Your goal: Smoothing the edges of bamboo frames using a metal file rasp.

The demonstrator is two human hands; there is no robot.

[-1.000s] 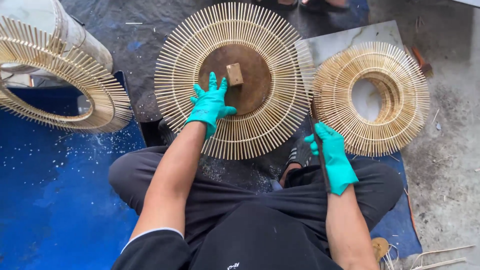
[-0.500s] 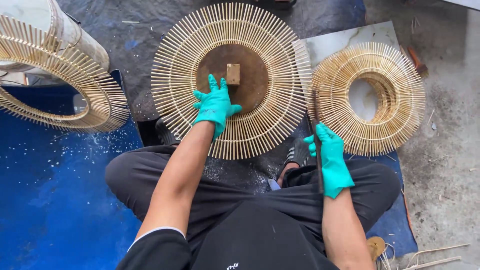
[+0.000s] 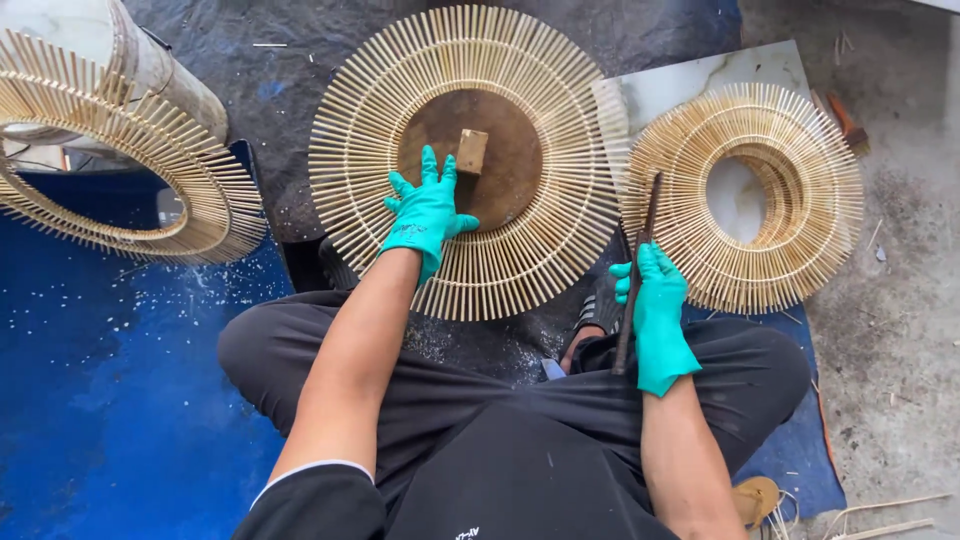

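Note:
A large round sunburst piece of thin bamboo sticks (image 3: pixel 560 140) lies on the floor before me, with a brown disc (image 3: pixel 510 170) at its centre and a small wooden block (image 3: pixel 472 150) on the disc. My left hand (image 3: pixel 428 208), in a teal glove, presses flat on the inner sticks and the disc's edge, just below the block. My right hand (image 3: pixel 655 312), also gloved, is closed around a long dark stick-like tool (image 3: pixel 640 255) held upright beside the piece's right rim.
A second bamboo ring (image 3: pixel 745 260) rests on a pale board (image 3: pixel 690 85) to the right. Another ring (image 3: pixel 130 190) leans around a grey cylinder (image 3: pixel 140 60) at the left. Blue sheet (image 3: pixel 110 400) covers the floor at left; loose sticks (image 3: pixel 880 515) lie at bottom right.
My right hand has picked up the dark tool and raised it upright. My left hand has stayed pressed on the central piece, shifting slightly toward the disc.

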